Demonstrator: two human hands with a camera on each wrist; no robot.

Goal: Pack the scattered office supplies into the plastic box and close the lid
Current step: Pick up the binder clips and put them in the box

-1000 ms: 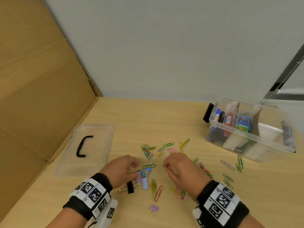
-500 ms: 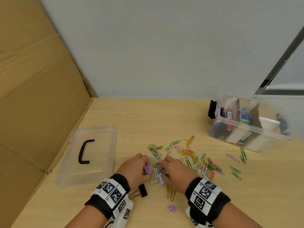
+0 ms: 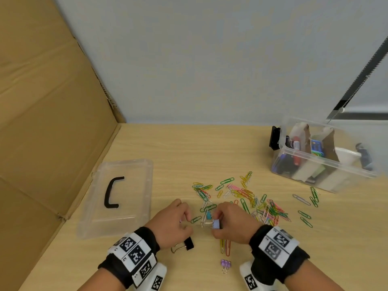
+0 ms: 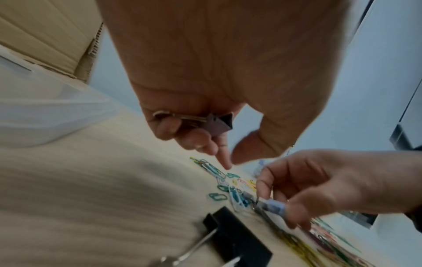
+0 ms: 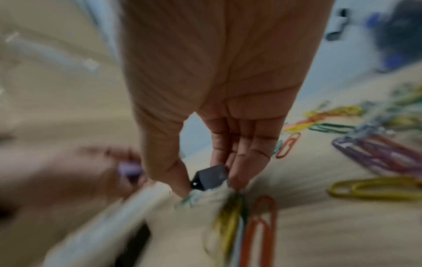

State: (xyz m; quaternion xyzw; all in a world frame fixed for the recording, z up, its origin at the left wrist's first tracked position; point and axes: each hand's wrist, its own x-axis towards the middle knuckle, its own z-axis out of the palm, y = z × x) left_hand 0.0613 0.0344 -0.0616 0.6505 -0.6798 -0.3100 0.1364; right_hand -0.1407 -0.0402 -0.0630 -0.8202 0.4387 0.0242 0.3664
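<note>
My left hand point(image 3: 187, 221) holds a purple binder clip point(image 4: 214, 124) tucked under its curled fingers, with index finger and thumb reaching out. Just to its right, my right hand point(image 3: 216, 219) pinches a light blue binder clip point(image 3: 216, 224) between thumb and fingers; a few paper clips point(image 3: 204, 217) lie tangled at its wire. Many coloured paper clips point(image 3: 252, 198) are scattered across the table. A black binder clip point(image 3: 187, 244) lies under my left wrist, and a small purple one point(image 3: 225, 264) lies near the front. The clear plastic box point(image 3: 354, 173) stands open at the right.
The box's clear lid point(image 3: 136, 171) with a black handle lies flat at the left, beside a cardboard wall point(image 3: 48, 122). The box holds markers and other supplies. A few green paper clips point(image 3: 313, 196) lie near the box's front.
Both hands reached into the cluster of binder clips and each took one. The left hand's purple clip has slipped into its palm; the right hand has drawn the blue clip slightly right.
</note>
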